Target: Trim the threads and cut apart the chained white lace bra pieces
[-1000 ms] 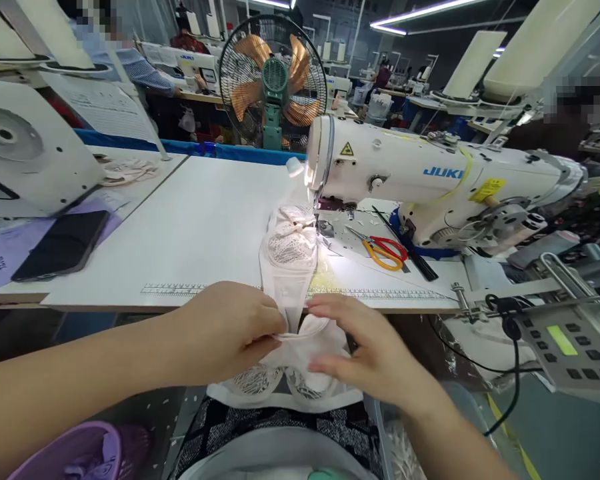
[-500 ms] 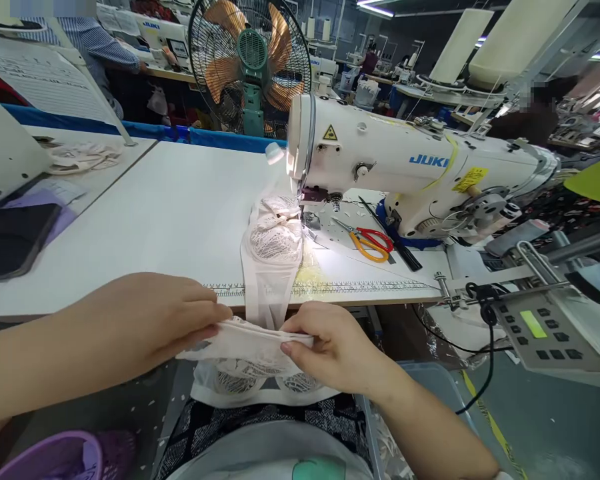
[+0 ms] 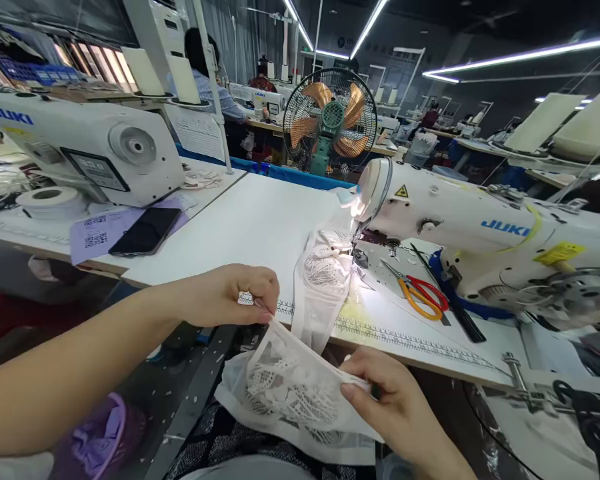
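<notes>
A white lace bra (image 3: 293, 393) is stretched between my hands above my lap, in front of the table edge. My left hand (image 3: 235, 293) pinches its upper left end between thumb and fingers. On the other side, my right hand (image 3: 390, 393) grips the top edge with thumb and fingertips. More white lace lies beneath it on my lap. Another lace bra piece (image 3: 325, 267) rests on the table beside the needle of the white sewing machine (image 3: 445, 213). Its lower band hangs over the edge behind the held bra; whether the two are joined I cannot tell.
Orange-and-red-handled scissors (image 3: 420, 297) and a black-handled tool (image 3: 460, 313) lie right of the needle. A ruler strip (image 3: 400, 337) runs along the table edge. Left are a phone (image 3: 145, 231) and a second sewing machine (image 3: 90, 143). A purple basket (image 3: 125, 427) stands below; a fan (image 3: 330, 123) stands behind.
My view has swung left and up. My left hand has raised its end of the bra, which now slopes down toward my right hand and shows more lace. Both hands keep hold.
</notes>
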Demonstrator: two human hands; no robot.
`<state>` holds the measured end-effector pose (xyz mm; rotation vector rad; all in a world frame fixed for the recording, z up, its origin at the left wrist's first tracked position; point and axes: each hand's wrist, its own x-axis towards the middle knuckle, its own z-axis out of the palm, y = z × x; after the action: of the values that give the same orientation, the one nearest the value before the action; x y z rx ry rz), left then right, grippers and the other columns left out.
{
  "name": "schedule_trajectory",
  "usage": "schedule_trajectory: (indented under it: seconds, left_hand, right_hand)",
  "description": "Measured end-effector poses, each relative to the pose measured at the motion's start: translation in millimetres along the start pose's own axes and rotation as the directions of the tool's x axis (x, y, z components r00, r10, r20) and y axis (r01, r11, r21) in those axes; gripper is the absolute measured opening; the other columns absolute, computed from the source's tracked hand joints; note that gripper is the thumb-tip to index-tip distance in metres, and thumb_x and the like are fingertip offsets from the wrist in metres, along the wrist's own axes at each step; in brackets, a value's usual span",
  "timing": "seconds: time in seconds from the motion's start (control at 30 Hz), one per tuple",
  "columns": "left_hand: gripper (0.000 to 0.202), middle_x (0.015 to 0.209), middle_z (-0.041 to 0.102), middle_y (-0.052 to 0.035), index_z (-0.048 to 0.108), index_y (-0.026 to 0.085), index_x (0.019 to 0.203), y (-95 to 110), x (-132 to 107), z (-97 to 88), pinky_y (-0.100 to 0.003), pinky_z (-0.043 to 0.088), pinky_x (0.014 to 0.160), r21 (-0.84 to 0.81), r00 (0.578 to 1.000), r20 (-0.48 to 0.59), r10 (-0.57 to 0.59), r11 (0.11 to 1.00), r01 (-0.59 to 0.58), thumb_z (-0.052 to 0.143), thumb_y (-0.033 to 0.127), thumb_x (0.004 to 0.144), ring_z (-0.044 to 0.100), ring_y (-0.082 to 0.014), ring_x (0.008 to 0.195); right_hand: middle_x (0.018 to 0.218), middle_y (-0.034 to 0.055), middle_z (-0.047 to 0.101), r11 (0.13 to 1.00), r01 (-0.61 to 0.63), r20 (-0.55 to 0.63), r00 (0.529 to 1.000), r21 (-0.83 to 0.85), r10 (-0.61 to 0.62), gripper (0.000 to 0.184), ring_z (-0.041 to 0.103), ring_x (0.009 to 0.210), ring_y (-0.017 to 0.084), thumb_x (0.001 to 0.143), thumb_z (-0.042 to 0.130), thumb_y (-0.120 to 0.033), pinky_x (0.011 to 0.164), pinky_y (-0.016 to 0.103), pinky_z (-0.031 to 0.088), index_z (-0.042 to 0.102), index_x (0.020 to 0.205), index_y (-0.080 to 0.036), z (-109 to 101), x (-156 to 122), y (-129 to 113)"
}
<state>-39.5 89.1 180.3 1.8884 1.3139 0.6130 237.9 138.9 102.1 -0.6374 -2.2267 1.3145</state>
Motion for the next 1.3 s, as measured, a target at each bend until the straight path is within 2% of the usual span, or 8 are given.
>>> schedule_trajectory:
  seconds: [0.1,0.27,0.4,0.6,0.77,0.93,1.13,1.3]
  left_hand:
    - [0.011,0.087,0.062,-0.0069,0.058,0.015,0.076,2,1,7.3,-0.022,0.043,0.063,-0.037,1.0,-0.008,-0.004,0.999,0.003,0.048,0.02,0.079,0.055,-0.0146,0.073]
    - [0.007,0.067,0.059,0.0,0.052,0.017,0.077,15,11,18.5,-0.019,0.037,0.046,-0.071,0.983,0.089,-0.159,0.984,0.165,0.045,0.02,0.075,0.052,-0.0128,0.056]
    - [0.008,0.062,0.056,0.0012,0.052,0.016,0.067,29,28,27.1,-0.017,0.035,0.043,0.087,0.988,0.132,-0.076,0.994,0.064,0.046,0.012,0.066,0.049,-0.0104,0.05]
    - [0.008,0.054,0.051,0.0022,0.053,0.017,0.06,31,48,36.1,-0.019,0.028,0.038,0.186,0.971,0.205,-0.122,0.979,0.084,0.047,0.014,0.064,0.042,-0.0102,0.044]
    - [0.017,0.064,0.057,0.002,0.054,0.019,0.082,21,40,45.7,-0.02,0.037,0.045,-0.182,0.981,0.099,-0.169,0.966,0.184,0.057,0.032,0.071,0.052,-0.0143,0.056]
    - [0.021,0.06,0.046,0.005,0.051,0.019,0.068,5,38,76.2,-0.019,0.033,0.042,-0.321,0.97,-0.015,-0.241,0.92,0.224,0.059,0.037,0.072,0.043,-0.0094,0.048]
    - [0.024,0.046,0.029,0.0103,0.047,0.019,0.064,-5,54,106.4,-0.018,0.02,0.035,-0.623,0.961,-0.064,-0.269,0.763,0.172,0.055,0.039,0.073,0.023,-0.0055,0.037]
    - [0.026,0.05,0.032,0.0077,0.048,0.017,0.061,-9,61,112.5,-0.02,0.022,0.041,-0.652,0.952,-0.109,-0.286,0.744,0.149,0.055,0.039,0.074,0.027,-0.0072,0.044]
  right_hand:
    - [0.072,0.0016,0.05,0.995,-0.028,0.023,0.999,0.097,0.026,0.012,0.049,0.067,0.014,0.08,0.057,-0.028,0.058,0.023,0.037,0.064,0.078,-0.019,4,0,8]
    - [0.081,0.0036,0.05,0.988,-0.086,0.133,0.989,0.126,0.069,0.017,0.051,0.073,0.015,0.079,0.059,-0.034,0.063,0.026,0.039,0.064,0.076,-0.018,3,5,18]
    - [0.09,0.0063,0.06,0.994,-0.035,0.211,0.977,0.1,0.013,0.024,0.056,0.082,0.018,0.075,0.064,-0.039,0.073,0.029,0.043,0.066,0.086,-0.018,3,13,7]
    - [0.068,0.0008,0.058,0.996,0.017,-0.057,0.998,0.088,-0.012,0.016,0.053,0.065,0.014,0.08,0.058,-0.032,0.061,0.026,0.041,0.063,0.075,-0.018,16,30,-5]
    - [0.065,-0.0004,0.053,0.99,0.119,-0.21,0.973,0.08,-0.1,0.018,0.048,0.06,0.012,0.083,0.055,-0.029,0.056,0.025,0.039,0.061,0.07,-0.018,17,28,1]
    - [0.064,0.0,0.055,0.978,0.157,-0.286,0.952,0.136,-0.113,0.018,0.05,0.06,0.012,0.083,0.057,-0.032,0.055,0.025,0.039,0.062,0.071,-0.019,15,24,10]
    - [0.057,-0.0032,0.05,0.918,0.033,-0.337,0.935,0.394,0.111,0.02,0.046,0.051,0.011,0.075,0.066,-0.039,0.049,0.024,0.038,0.06,0.073,-0.02,15,24,20]
    - [0.054,-0.0057,0.047,0.873,-0.034,-0.36,0.902,0.487,0.237,0.032,0.041,0.045,0.008,0.066,0.072,-0.046,0.045,0.021,0.037,0.054,0.069,-0.02,20,25,25]
